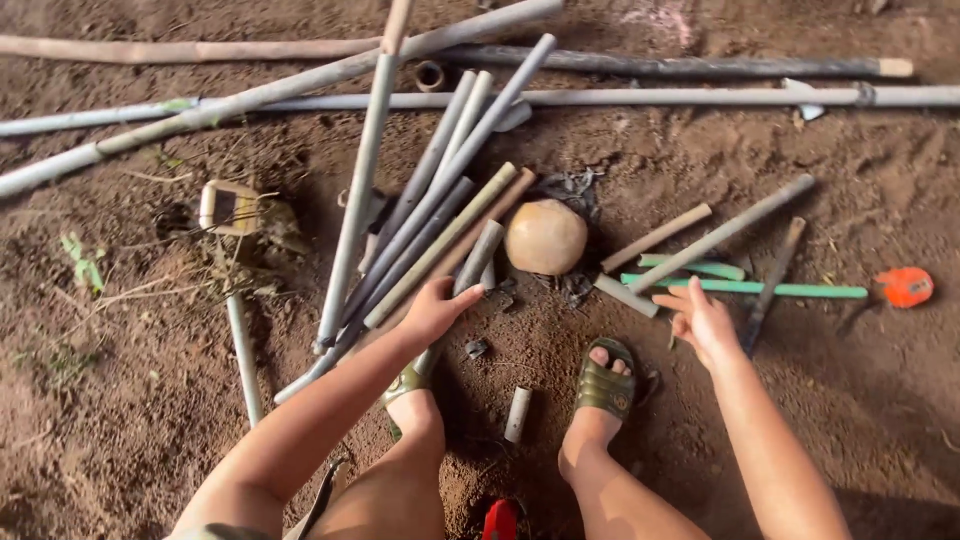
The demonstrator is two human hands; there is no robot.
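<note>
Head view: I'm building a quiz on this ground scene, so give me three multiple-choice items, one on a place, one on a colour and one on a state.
1. Where does the round tan stone lie?
A. between the two hands
B. left of the left hand
C. beside the orange object

2. What colour is the long thin stick beyond the right hand?
A. red
B. green
C. black

3. What is the left hand doing?
A. resting flat on bare soil
B. lifting the stone
C. touching a short grey stick

Answers:
1 A: it sits on the soil between them, just beyond the feet.
2 B: it is pale green.
3 C: its fingers lie against that stick's near end.
</note>
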